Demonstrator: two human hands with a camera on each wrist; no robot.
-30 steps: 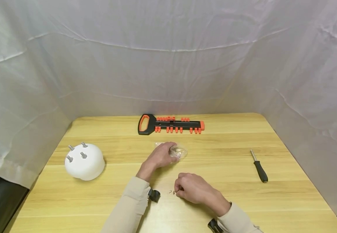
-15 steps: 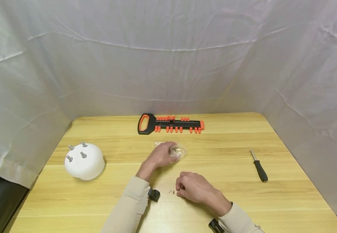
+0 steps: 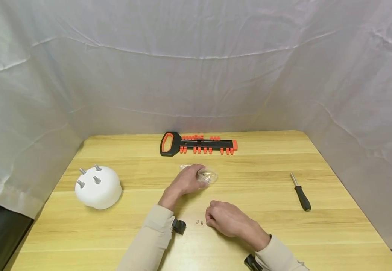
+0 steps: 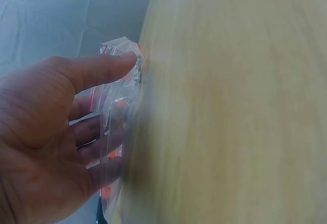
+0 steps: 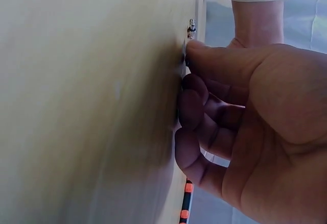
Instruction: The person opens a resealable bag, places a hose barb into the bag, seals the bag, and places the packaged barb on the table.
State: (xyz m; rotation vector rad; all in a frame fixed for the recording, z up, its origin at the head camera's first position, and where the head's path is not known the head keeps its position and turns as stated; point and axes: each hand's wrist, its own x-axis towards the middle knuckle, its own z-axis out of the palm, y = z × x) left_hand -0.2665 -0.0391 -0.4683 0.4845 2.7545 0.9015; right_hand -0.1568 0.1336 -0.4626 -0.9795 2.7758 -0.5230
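Note:
A small clear plastic bag (image 3: 210, 175) holding metal bits lies at the middle of the wooden table (image 3: 270, 229). My left hand (image 3: 186, 180) lies over its left part. In the left wrist view the bag (image 4: 116, 48) sits between the thumb and the fingers of that hand (image 4: 46, 132). My right hand (image 3: 228, 220) rests nearer me with its fingers curled and their tips on the table. Two tiny screws (image 3: 199, 223) lie just left of it. In the right wrist view the thumb of the right hand (image 5: 245, 112) presses the wood beside one screw (image 5: 191, 28). Nothing shows between its fingers.
A white dome (image 3: 98, 187) with several bolts standing in it sits at the left. An orange and black bit rack (image 3: 199, 144) lies at the back. A black-handled screwdriver (image 3: 301, 192) lies to the right. White cloth walls surround the table.
My right hand has slid slightly to the right, away from the two screws on the table. The left hand and the bag have stayed put.

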